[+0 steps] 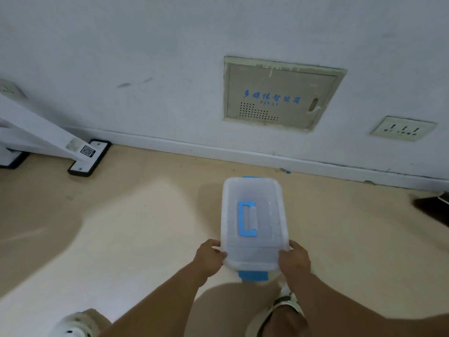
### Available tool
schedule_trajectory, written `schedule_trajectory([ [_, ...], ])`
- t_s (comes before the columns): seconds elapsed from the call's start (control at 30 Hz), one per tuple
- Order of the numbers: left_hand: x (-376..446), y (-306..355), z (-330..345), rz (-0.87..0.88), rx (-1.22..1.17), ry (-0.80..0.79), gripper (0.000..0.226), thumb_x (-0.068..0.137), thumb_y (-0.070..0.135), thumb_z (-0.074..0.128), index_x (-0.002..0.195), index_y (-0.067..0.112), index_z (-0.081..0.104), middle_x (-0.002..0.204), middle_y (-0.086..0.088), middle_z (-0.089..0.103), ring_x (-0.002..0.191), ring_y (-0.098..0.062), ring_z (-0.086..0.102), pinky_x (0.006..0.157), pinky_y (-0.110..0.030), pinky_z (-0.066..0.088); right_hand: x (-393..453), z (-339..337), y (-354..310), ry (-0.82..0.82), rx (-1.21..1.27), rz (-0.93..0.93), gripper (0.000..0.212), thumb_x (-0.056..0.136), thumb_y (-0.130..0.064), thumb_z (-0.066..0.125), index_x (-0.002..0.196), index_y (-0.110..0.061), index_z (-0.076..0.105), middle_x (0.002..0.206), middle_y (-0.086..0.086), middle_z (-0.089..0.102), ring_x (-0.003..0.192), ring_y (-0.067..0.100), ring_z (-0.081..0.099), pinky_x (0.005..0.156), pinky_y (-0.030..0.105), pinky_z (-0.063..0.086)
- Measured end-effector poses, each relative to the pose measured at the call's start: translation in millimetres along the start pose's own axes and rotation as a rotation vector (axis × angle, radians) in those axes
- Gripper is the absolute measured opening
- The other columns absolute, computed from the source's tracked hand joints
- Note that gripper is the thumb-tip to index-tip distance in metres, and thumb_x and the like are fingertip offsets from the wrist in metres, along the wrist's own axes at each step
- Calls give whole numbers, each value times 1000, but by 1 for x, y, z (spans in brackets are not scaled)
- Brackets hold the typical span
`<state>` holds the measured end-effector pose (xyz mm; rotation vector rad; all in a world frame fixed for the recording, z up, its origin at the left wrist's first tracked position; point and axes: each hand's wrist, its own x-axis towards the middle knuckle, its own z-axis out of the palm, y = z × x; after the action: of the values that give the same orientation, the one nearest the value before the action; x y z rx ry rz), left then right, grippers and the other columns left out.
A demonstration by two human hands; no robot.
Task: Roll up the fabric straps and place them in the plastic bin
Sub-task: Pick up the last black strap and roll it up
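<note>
observed from the head view: the plastic bin (254, 222), translucent white with its lid (264, 190) seated, is held above the beige floor (126, 227) near the wall (170, 57). a blue handle (247, 219) lies flat in the middle of the lid, and a blue latch (253, 275) shows at the near end, with a second blue latch (252, 177) just visible at the far end. nothing can be made out inside the bin through the lid, and i cannot tell whether any fabric strap is in it

the left hand (211, 257) grips the near left corner of the bin, thumb on top of the lid edge, the other fingers curled round the side and hidden beneath. the right hand (294, 260) grips the near right corner in the same manner, thumb on the lid rim, fingers wrapped under and out of sight. both forearms reach in from the lower edge of the frame

surroundings: a beige panel (281, 93) with blue lettering and a grid of small holes is set in the wall, with a socket plate (403, 128) to its right. a white baseboard (243, 155) runs along the foot of the wall. at left a white frame leg (43, 132) bearing a qr label stands on a black-edged foot plate (90, 158). 2 light shoes, the left shoe (77, 324) and the right shoe (286, 302), show at the bottom
</note>
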<state>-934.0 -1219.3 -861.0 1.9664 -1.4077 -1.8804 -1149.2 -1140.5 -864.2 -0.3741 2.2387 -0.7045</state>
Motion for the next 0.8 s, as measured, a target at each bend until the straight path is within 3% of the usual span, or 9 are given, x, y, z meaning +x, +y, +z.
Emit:
schedule_trajectory([
  [0.13,-5,-2,-16,-164,2,-246,28,95,11,70,121,8,61,113,-11,72,90,-20,74,87,-34,62,12,-13,-24,-126,-128,-117,51,95,-5,57,146,-11,52,129,16,66,109,32,65,87,29,49],
  [0.27,-19,-9,-36,-312,150,-421,31,97,30,69,116,5,68,98,-2,75,80,-19,74,75,-33,60,22,-10,-76,-331,-401,-297,46,96,-3,55,139,-17,61,128,11,68,111,28,64,87,26,46],
  [0.37,-17,-10,-75,-440,435,-295,26,101,23,61,111,-2,65,98,-8,73,79,-24,70,83,-37,60,46,13,-108,-404,-604,-440,47,98,-6,53,142,-17,58,144,7,59,130,27,56,98,24,41],
  [0.43,-14,-21,-106,-386,768,-96,17,101,13,52,107,2,64,120,-10,69,97,-26,68,95,-37,53,61,34,-117,-381,-677,-508,47,97,-7,52,142,-18,57,147,11,55,133,30,53,105,28,40],
  [0.47,-14,-28,-121,-355,849,16,25,99,11,48,117,5,64,133,-9,64,113,-26,65,100,-36,50,61,43,-118,-344,-636,-521,46,96,-6,52,140,-19,60,143,13,57,131,32,54,105,31,42],
  [0.53,-12,-39,-143,-332,692,227,38,101,13,41,135,6,57,143,-12,57,129,-30,57,105,-37,47,45,56,-110,-178,-474,-540,43,97,-9,53,138,-19,60,140,14,55,130,33,53,106,36,42],
  [0.63,-2,-33,-152,-176,137,485,47,107,37,44,140,5,54,139,-19,59,121,-36,55,99,-38,44,17,65,-84,88,-259,-472,48,103,-25,53,149,-16,47,151,12,42,139,32,40,113,43,36],
  [0.7,3,-13,-143,-137,-68,423,66,101,57,50,148,11,50,144,-13,55,121,-32,54,98,-38,42,10,65,-67,117,-186,-333,59,102,-38,54,154,-13,39,155,16,38,142,36,35,114,48,33],
  [0.8,16,4,-121,-85,-122,341,71,98,50,62,154,10,43,148,-13,52,131,-33,53,105,-38,43,7,61,-47,57,-83,-173,74,97,-51,58,156,-13,33,156,18,39,140,39,41,112,51,38],
])
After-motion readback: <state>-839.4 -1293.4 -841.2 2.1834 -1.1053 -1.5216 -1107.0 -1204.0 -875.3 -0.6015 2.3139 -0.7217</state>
